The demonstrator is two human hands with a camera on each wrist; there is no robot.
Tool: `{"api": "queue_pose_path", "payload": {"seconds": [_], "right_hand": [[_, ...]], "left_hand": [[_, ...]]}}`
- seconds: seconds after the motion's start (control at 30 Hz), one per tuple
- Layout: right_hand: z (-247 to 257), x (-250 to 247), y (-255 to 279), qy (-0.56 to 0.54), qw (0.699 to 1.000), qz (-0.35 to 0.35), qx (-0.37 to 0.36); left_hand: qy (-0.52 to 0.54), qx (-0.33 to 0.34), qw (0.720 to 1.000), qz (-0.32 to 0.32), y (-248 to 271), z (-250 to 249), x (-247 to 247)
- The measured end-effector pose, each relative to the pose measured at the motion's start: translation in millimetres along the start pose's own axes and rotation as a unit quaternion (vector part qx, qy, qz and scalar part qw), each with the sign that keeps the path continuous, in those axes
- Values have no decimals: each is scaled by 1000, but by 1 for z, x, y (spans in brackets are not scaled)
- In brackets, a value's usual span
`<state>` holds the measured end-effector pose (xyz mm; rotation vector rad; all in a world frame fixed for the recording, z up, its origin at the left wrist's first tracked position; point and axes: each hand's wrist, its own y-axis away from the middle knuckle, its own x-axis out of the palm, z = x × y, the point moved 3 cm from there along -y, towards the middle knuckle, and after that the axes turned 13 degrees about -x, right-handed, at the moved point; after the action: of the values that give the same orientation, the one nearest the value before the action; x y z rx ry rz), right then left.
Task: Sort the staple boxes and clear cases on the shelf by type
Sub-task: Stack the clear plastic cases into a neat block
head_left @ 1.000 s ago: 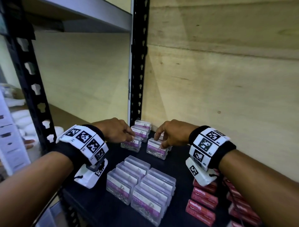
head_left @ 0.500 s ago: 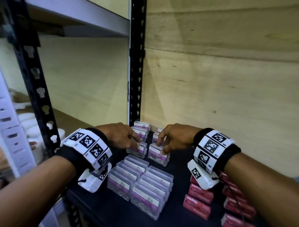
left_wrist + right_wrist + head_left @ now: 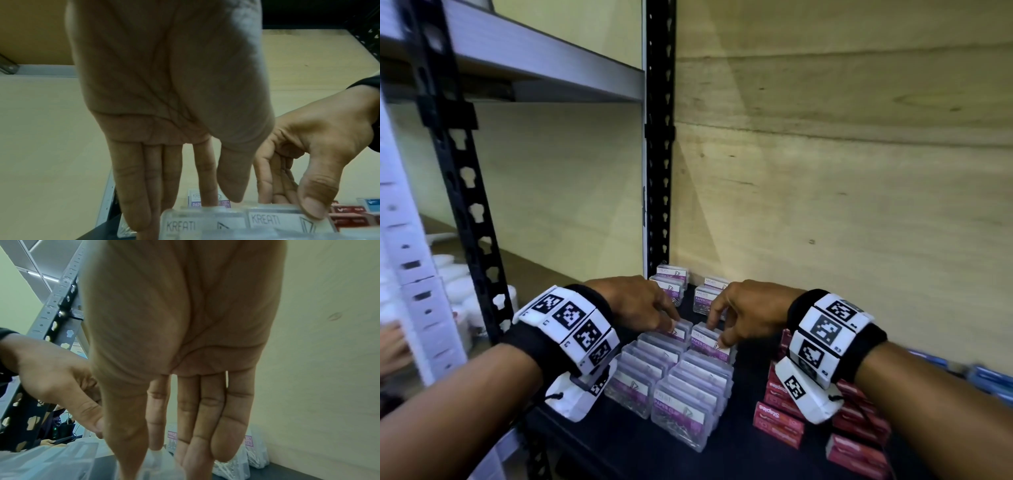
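Note:
Two rows of clear cases with purple labels stand in a block at mid-shelf. My left hand pinches one clear case at the back of the left row. Beside it my right hand pinches another clear case at the back of the right row. The left wrist view shows my left fingers behind a case and the right thumb on the front of the other case. Red staple boxes lie in rows at the right, partly under my right wrist.
More clear cases stay stacked at the back corner by the black upright post. Blue boxes show at the far right. A wooden wall closes the back. The black shelf has a bare strip between cases and red boxes.
Both hands have drawn their clear cases from the back stacks toward me, up against the far end of the block of cases.

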<state>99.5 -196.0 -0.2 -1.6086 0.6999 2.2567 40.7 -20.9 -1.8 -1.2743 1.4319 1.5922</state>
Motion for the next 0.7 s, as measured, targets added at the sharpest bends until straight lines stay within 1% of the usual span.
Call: {"api": "queue_pose_path", "payload": {"seconds": [0.23, 0.7], "right_hand": [[6, 4, 13, 3, 1000, -1, -6], [14, 6, 23, -24, 999, 17, -22]], "left_hand": [[-30, 11, 999, 5, 12, -7, 1], [-22, -2, 1000, 7, 23, -9, 2]]}}
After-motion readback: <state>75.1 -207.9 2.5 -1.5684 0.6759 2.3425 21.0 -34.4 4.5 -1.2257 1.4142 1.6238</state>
